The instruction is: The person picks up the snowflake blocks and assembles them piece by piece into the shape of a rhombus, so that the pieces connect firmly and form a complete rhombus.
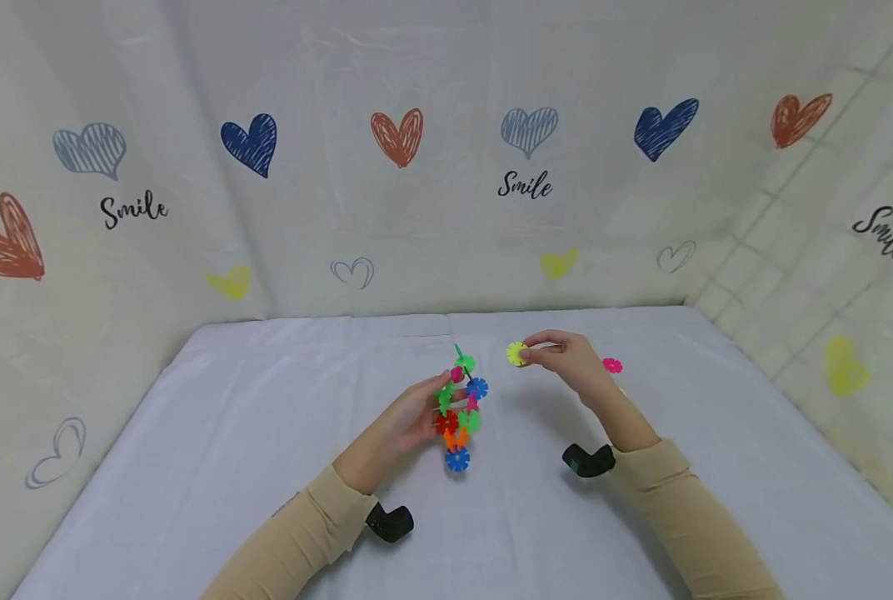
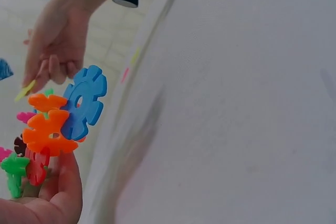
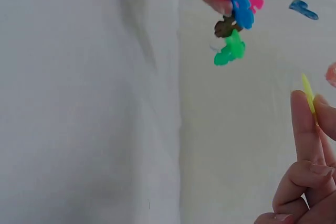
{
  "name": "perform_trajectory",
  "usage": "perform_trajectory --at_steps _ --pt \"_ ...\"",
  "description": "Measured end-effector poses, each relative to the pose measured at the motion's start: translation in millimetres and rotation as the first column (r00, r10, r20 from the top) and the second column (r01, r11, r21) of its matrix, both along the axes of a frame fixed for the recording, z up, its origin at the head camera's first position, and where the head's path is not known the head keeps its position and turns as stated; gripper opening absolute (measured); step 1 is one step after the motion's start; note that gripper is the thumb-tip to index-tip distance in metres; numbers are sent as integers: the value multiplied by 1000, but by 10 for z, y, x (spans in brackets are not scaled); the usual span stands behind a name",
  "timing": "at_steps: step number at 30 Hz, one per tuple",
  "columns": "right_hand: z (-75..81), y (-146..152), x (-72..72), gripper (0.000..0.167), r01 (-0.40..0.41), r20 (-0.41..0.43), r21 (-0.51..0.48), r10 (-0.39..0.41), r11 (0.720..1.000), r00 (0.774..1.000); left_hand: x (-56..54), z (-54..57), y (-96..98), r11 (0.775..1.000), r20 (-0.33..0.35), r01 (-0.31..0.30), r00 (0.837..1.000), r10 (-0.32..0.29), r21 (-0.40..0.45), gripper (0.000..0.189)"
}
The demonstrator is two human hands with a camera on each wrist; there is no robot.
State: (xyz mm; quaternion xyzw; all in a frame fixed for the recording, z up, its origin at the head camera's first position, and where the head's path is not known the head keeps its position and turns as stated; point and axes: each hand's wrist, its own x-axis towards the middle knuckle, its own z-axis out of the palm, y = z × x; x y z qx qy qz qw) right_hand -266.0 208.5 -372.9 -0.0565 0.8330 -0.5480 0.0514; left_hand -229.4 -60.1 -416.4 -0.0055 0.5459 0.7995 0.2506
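My left hand [image 1: 414,414] grips a chain of interlocking plastic snowflake discs [image 1: 447,423] in green, red, orange, pink and blue, raised over the table. A blue disc [image 2: 84,102] ends the chain at the near side, joined to an orange one [image 2: 48,132]. At the far end of the chain a green disc [image 3: 231,48] sits beside a dark brown one [image 3: 227,26]. Between thumb and index finger my right hand [image 1: 576,364] pinches a single yellow disc [image 1: 516,353] by its edge, a short way right of the chain and apart from it.
A loose pink disc [image 1: 612,365] lies on the white-covered table [image 1: 266,442] behind the right wrist, with a bit of yellow [image 1: 622,392] beside it. Black wrist cameras [image 1: 391,523] hang under both forearms. A cloth printed with hearts [image 1: 397,137] stands behind the table.
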Motion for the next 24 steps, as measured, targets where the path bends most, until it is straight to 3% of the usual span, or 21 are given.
perform_trajectory --at_steps 10,24 --pt "-42 -368 5 24 -58 -5 -69 58 996 998 -11 -8 1 999 -10 10 1000 -11 -44 55" --pt "-123 -658 45 20 -86 -41 -136 81 987 996 -17 -9 -31 992 -72 62 995 -70 -113 57"
